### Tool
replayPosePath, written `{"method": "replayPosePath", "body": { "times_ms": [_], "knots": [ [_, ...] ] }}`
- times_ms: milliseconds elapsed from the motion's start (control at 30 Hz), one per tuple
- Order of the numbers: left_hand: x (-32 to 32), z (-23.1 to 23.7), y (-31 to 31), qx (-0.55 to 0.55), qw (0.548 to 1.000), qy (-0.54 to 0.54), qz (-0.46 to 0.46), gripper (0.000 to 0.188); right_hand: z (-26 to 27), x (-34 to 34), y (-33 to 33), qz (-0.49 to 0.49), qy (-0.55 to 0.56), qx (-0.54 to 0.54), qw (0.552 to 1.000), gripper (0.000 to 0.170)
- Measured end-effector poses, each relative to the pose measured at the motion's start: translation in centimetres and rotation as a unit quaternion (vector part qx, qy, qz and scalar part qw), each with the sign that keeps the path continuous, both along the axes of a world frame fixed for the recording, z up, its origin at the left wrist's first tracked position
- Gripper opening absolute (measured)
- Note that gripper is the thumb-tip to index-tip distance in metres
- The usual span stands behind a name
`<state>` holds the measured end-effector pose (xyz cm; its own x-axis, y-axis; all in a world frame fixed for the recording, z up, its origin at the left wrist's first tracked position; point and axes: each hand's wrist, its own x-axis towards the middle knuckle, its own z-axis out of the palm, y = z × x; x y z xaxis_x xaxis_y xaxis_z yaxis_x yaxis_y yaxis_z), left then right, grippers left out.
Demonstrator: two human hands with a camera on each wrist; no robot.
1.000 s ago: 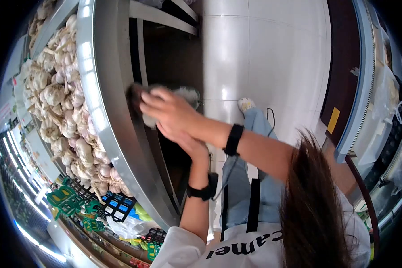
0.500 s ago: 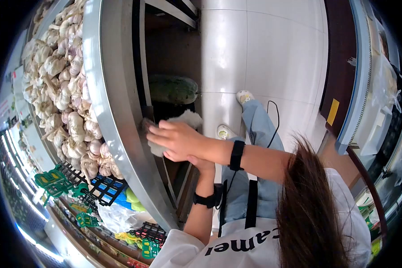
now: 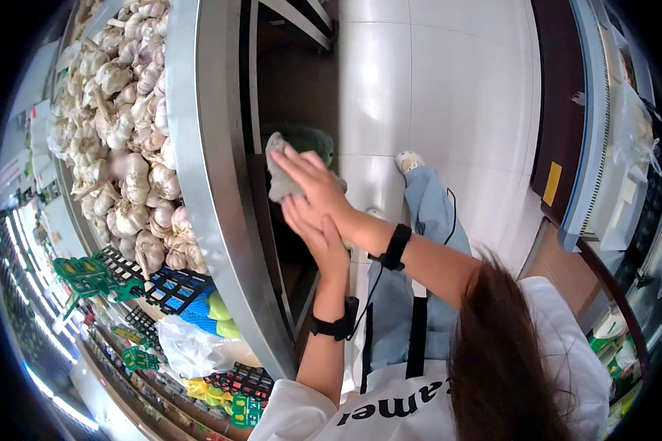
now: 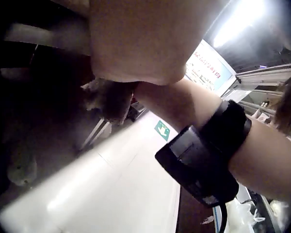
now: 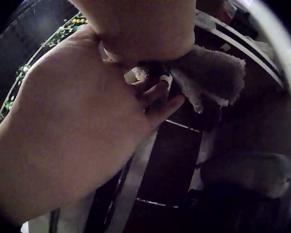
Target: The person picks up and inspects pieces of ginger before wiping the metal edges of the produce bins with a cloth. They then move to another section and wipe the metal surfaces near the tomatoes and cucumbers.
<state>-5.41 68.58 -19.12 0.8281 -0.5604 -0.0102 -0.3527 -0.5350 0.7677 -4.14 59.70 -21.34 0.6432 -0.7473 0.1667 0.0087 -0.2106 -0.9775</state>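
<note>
In the head view, my right hand [image 3: 320, 187] holds a grey cloth [image 3: 278, 176], its fingers lying along it beside the metal stand's edge. My left hand [image 3: 320, 242] is just below, its fingers reaching under the right hand's heel and its thumb against the right wrist. Seen from the right wrist, the cloth [image 5: 211, 75] is fluffy and its loose ends stick out past the right hand. The left hand [image 5: 87, 111] shows its back there, fingers slightly bent and near the cloth. The left wrist view has the cloth [image 4: 111, 99] in shadow beneath a hand.
Garlic bulbs [image 3: 118, 125] are heaped on the stand, behind its broad metal rim [image 3: 198, 169]. A large green melon-like vegetable [image 3: 316, 143] lies on the dark lower shelf. Plastic crates [image 3: 176, 290] and a clear bag [image 3: 191, 345] stand at lower left. Tiled floor [image 3: 449, 95] runs along the right.
The right hand has moved the cloth off the rail, down and then back up toward the green vegetable. The left hand stays against the right, its fingers now showing beneath the right hand.
</note>
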Motion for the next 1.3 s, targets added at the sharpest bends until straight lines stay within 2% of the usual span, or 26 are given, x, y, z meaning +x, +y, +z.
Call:
{"method": "replayPosePath", "body": {
  "times_ms": [67,133,200,233,267,300,433,500,633,700,733,800,833,933,967,1000,1067,1167,1300],
  "knots": [
    [1.3,-0.3,-1.7,0.044,0.995,0.073,-0.052,0.07,-1.0,0.7,-1.7,-0.001,-0.003,0.01,1.0,0.071],
    [2.4,-1.4,-2.9,0.048,0.995,0.062,-0.066,0.068,-2.0,1.8,-3.4,0.007,0.007,-0.033,0.999,0.069],
    [3.0,-2.6,-4.1,-0.024,0.996,0.081,-0.042,0.068,-3.1,3.2,-4.5,0.016,-0.003,-0.044,0.999,0.065],
    [3.2,-2.8,-5.0,-0.026,0.995,0.082,-0.044,0.068,-3.6,3.8,-5.1,0.044,0.0,-0.045,0.998,0.062],
    [3.2,-2.9,-5.8,-0.044,0.993,0.108,-0.005,0.068,-4.0,4.4,-5.4,0.072,0.004,-0.045,0.996,0.059],
    [3.3,-2.9,-6.6,-0.062,0.989,0.133,0.035,0.067,-4.1,5.1,-5.7,0.049,-0.01,-0.067,0.996,0.047],
    [5.0,-3.5,-9.0,-0.062,0.99,0.123,0.043,0.068,-4.5,7.0,-7.8,0.035,-0.007,-0.102,0.994,0.036],
    [6.4,-4.0,-10.7,-0.069,0.992,0.099,0.026,0.066,-4.8,8.2,-9.7,-0.012,-0.01,-0.131,0.991,0.02],
    [9.1,-3.4,-16.6,-0.101,0.987,0.122,0.019,0.065,-5.2,11.0,-15.0,-0.045,0.007,-0.144,0.989,0.019],
    [10.3,-3.6,-19.2,-0.114,0.99,0.087,0.011,0.06,-5.5,12.1,-17.8,-0.074,-0.008,-0.176,0.982,0.023],
    [10.7,-3.8,-20.0,-0.112,0.989,0.091,0.015,0.06,-5.3,12.1,-19.1,-0.039,0.021,-0.171,0.984,0.025],
    [11.4,-4.2,-21.1,-0.088,0.984,0.141,0.067,0.056,-5.1,12.1,-19.5,-0.059,-0.011,-0.158,0.986,0.028],
    [11.6,-4.8,-21.0,-0.122,0.985,0.117,0.029,0.055,-5.6,12.1,-19.2,-0.056,-0.009,-0.157,0.986,0.028],
    [10.0,-5.3,-19.2,-0.13,0.987,0.084,0.051,0.057,-6.5,11.4,-17.1,-0.035,-0.029,-0.117,0.992,0.034],
    [8.6,-5.5,-18.7,-0.144,0.981,0.049,0.123,0.06,-6.5,10.5,-16.1,-0.023,-0.025,-0.133,0.991,0.033],
    [7.7,-5.2,-17.3,-0.12,0.984,0.068,0.111,0.065,-6.3,9.4,-15.0,-0.01,-0.021,-0.15,0.988,0.033],
    [5.8,-4.6,-15.3,-0.166,0.967,0.114,0.155,0.075,-5.8,7.7,-12.8,0.015,-0.016,-0.163,0.986,0.032],
    [4.6,-4.4,-13.8,-0.124,0.976,0.095,0.154,0.075,-5.3,6.9,-11.4,0.036,-0.007,-0.165,0.986,0.03],
    [6.3,-3.8,-16.5,-0.095,0.98,0.106,0.14,0.072,-5.1,8.8,-14.3,0.016,-0.028,-0.134,0.99,0.026]
  ]
}}
